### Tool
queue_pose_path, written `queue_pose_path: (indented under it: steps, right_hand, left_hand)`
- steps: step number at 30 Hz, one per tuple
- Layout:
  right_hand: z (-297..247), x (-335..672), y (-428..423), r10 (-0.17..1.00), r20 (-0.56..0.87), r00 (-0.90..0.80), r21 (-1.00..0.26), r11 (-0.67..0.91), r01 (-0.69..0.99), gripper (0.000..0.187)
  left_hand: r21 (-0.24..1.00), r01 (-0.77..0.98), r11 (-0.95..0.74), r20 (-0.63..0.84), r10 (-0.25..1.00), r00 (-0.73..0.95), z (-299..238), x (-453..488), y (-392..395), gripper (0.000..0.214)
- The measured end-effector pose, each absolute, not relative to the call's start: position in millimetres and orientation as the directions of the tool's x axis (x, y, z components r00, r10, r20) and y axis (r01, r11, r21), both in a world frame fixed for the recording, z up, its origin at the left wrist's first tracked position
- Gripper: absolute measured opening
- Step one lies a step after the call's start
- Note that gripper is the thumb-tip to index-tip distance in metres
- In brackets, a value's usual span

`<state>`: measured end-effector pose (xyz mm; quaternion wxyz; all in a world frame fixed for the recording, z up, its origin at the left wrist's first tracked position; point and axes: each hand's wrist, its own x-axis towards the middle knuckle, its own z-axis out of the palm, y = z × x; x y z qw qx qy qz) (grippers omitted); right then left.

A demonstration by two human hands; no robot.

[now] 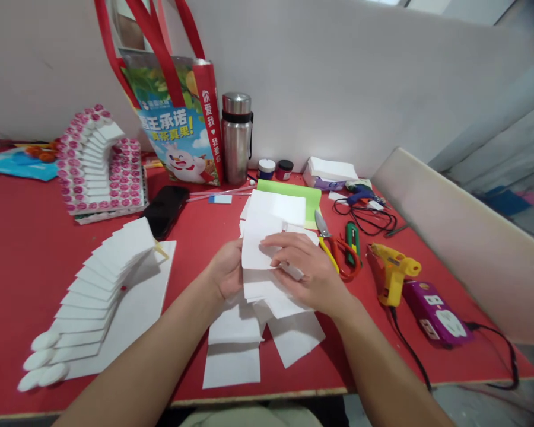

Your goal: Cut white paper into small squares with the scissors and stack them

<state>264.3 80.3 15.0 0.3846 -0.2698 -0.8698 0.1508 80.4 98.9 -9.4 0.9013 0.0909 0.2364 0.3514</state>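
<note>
A stack of white paper sheets (262, 237) is held over the middle of the table. My left hand (228, 270) grips its left edge, the fingertips hidden behind the paper. My right hand (305, 264) lies across the right side, fingers bent onto the top sheet and thumb tucked below them. Beneath both hands, more loose white sheets (232, 363) overlap on the red table (187, 367). On my left, a curved stepped row of white folded pieces (100, 279) with white discs (42, 360) at its near end rests on a white board (146, 308).
Right of the paper lie yellow-and-red-handled pliers (345, 261), a green cutter (352, 242), a yellow glue gun (394, 270) and a purple power strip (438, 314) with cords. Behind stand a steel flask (237, 139), a bag (178, 130), a phone (164, 210) and a pink-and-white model (100, 166).
</note>
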Motion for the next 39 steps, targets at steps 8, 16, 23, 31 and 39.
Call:
queue_pose_path:
  steps: [8, 16, 23, 31, 39]
  right_hand:
    - [15.4, 264.2, 75.8, 0.531, 0.515, -0.673, -0.484, 0.828, 0.283, 0.019]
    - [15.6, 265.9, 76.6, 0.507, 0.518, -0.689, -0.486, 0.837, 0.251, 0.02]
    - [16.8, 267.3, 75.9, 0.51, 0.507, -0.695, -0.484, 0.836, 0.26, 0.02]
    - [14.5, 267.1, 77.0, 0.503, 0.503, -0.703, -0.482, 0.839, 0.255, 0.022]
    - [53.1, 285.6, 64.3, 0.575, 0.417, -0.704, -0.633, 0.74, 0.229, 0.035]
  left_hand:
    - [0.265, -0.603, 0.753, -0.313, 0.658, 0.684, 2.8, 75.9, 99.7, 0.054]
    - [0.316, -0.611, 0.726, -0.236, 0.684, 0.69, -1.2, 71.3, 100.1, 0.093]
    - [0.312, -0.587, 0.747, -0.277, 0.663, 0.695, 1.2, 70.0, 98.5, 0.064]
    - [0.327, -0.562, 0.76, -0.259, 0.644, 0.72, -4.4, 68.0, 98.4, 0.056]
    - [0.35, -0.635, 0.688, -0.287, 0.724, 0.627, 3.8, 61.4, 100.6, 0.059]
